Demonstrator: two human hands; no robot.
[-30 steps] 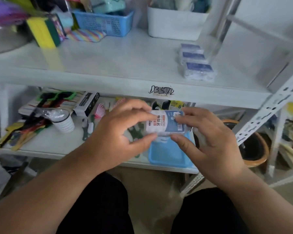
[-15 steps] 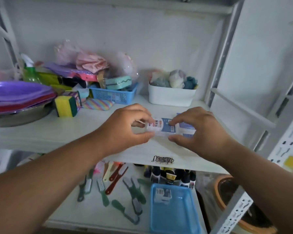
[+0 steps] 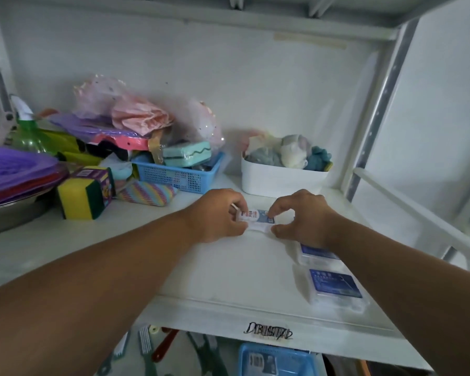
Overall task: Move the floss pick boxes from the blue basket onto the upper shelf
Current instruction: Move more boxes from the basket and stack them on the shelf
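Observation:
Both hands hold one floss pick box [image 3: 256, 217], a small clear box with a white and blue label, low over the upper shelf [image 3: 228, 270]. My left hand [image 3: 217, 217] pinches its left end and my right hand [image 3: 301, 221] its right end. Two more floss pick boxes lie on the shelf to the right: one [image 3: 335, 287] near the front edge, one [image 3: 316, 253] partly hidden under my right forearm. The blue basket [image 3: 299, 358] sits on the lower shelf below, with one box [image 3: 258, 362] showing inside.
At the back of the upper shelf stand a white bin [image 3: 282, 181] of cloths and a blue mesh basket [image 3: 179, 176] with sponges. Sponges [image 3: 84, 192], purple plates [image 3: 17, 169] and a metal bowl [image 3: 11, 215] fill the left. Brushes [image 3: 147, 346] lie on the lower shelf.
Both hands carried the box up from over the blue basket and further back onto the upper shelf. The view rose from the lower shelf to the upper one.

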